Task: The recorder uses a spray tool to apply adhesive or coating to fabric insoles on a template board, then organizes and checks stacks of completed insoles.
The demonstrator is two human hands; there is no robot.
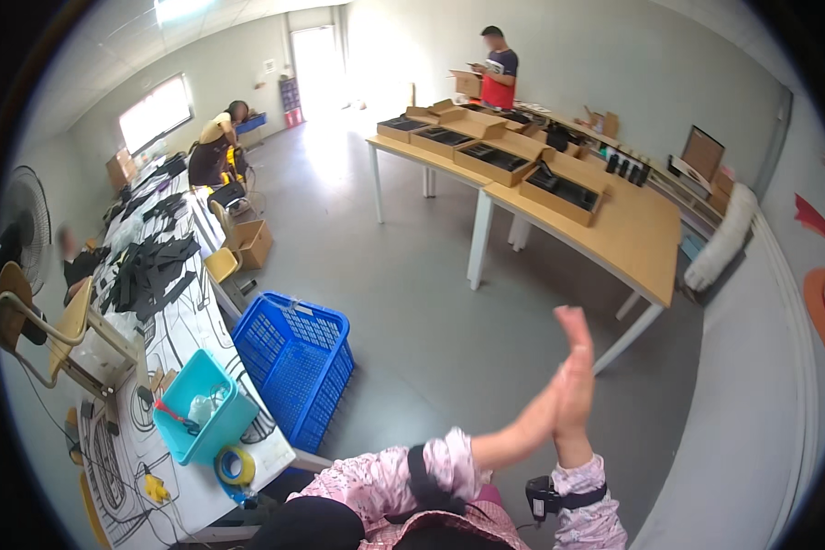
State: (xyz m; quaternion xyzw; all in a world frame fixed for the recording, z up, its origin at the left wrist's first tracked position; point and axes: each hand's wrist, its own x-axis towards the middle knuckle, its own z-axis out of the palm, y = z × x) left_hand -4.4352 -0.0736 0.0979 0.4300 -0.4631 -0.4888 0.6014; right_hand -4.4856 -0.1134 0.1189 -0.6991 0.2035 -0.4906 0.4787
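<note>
My left hand (543, 409) and my right hand (575, 371) meet palm to palm in front of me, raised above the grey floor. Fingers on both are stretched out and point up and away. Nothing shows between the palms, though their inner sides are hidden. Both forearms are in pink patterned sleeves with black straps, and a small black device (540, 497) sits at the right wrist. Neither hand touches a table; the nearest furniture is the wooden-topped table (646, 252) ahead to the right.
On that table stand several open cardboard boxes (559, 200) with black items. To my left are a blue basket (339, 335), a long work table (213, 500), a teal bin (234, 431), a tape roll (224, 466) and black fabric pieces (151, 275). People (500, 78) work farther off.
</note>
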